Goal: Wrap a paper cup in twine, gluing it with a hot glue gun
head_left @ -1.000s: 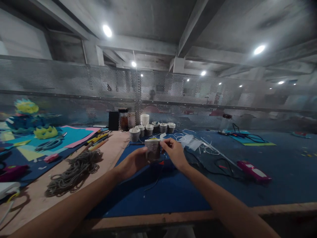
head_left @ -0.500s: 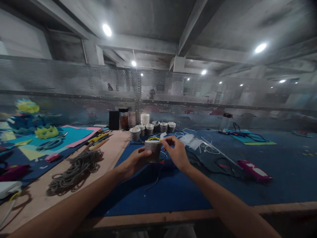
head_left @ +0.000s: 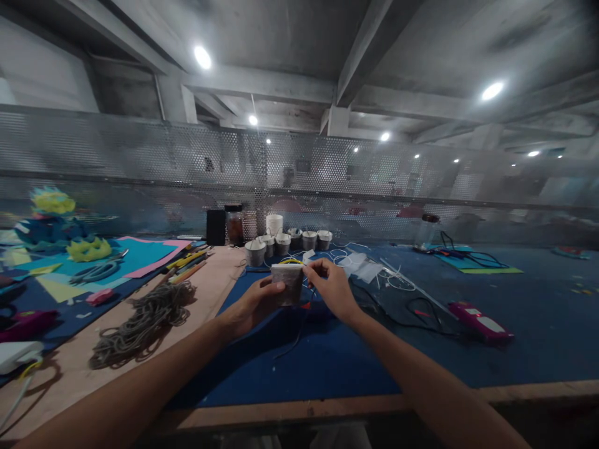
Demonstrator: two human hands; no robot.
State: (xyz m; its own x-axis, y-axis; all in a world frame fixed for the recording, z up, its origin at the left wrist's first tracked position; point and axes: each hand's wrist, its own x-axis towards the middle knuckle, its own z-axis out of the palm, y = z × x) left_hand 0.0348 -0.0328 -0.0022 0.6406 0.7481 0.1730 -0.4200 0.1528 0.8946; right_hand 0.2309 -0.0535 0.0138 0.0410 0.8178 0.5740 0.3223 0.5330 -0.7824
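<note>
My left hand (head_left: 253,304) grips a small grey cup (head_left: 287,284) from its left side and holds it upright above the blue mat (head_left: 327,362). My right hand (head_left: 333,289) pinches at the cup's right rim, where a thin white string and a bit of yellow show. What exactly the fingertips hold is too small to tell. Behind the cup stands a row of similar grey cups (head_left: 285,242) and a stack of white cups (head_left: 274,223).
A coil of grey cord (head_left: 140,321) lies on the brown board at left. Pencils (head_left: 187,265), scissors (head_left: 96,272) and coloured paper lie further left. A pink glue gun (head_left: 477,321) with black cable lies at right. A perforated metal screen (head_left: 327,181) closes the back.
The cup has tilted from showing its side label to standing upright, and both hands sank slightly. My right fingers stay at the rim.
</note>
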